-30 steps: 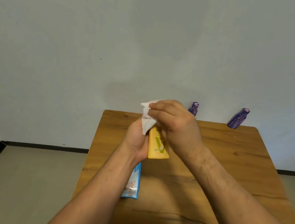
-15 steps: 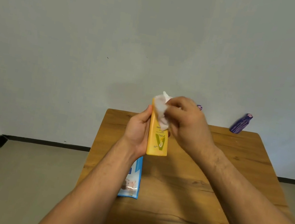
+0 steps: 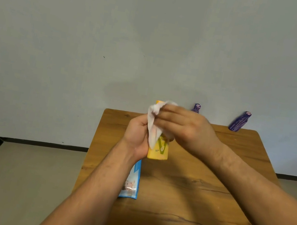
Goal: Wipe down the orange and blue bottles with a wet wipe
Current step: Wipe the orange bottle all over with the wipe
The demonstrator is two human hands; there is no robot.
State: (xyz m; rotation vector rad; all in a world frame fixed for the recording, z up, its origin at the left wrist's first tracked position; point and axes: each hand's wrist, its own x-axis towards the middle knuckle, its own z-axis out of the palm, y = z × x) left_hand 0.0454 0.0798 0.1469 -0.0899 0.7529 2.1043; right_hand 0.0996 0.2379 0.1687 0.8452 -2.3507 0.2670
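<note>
An orange bottle (image 3: pixel 158 151) with a green mark on its label is held upright above the wooden table (image 3: pixel 199 190). My left hand (image 3: pixel 136 136) grips it from the left side. My right hand (image 3: pixel 184 128) holds a crumpled white wet wipe (image 3: pixel 154 121) against the bottle's upper part and covers most of it. Two blue-purple bottles stand at the table's far edge by the wall, one (image 3: pixel 196 108) partly hidden behind my right hand, the other (image 3: pixel 239 121) further right.
A blue packet of wet wipes (image 3: pixel 132 183) lies flat near the table's left edge, partly under my left forearm. A pale wall rises right behind the table. Beige floor lies to the left.
My right hand has slid the wipe across the bottle's top and upper face, hiding more of the label. The bottle stays in my left hand. My view shifted slightly.
</note>
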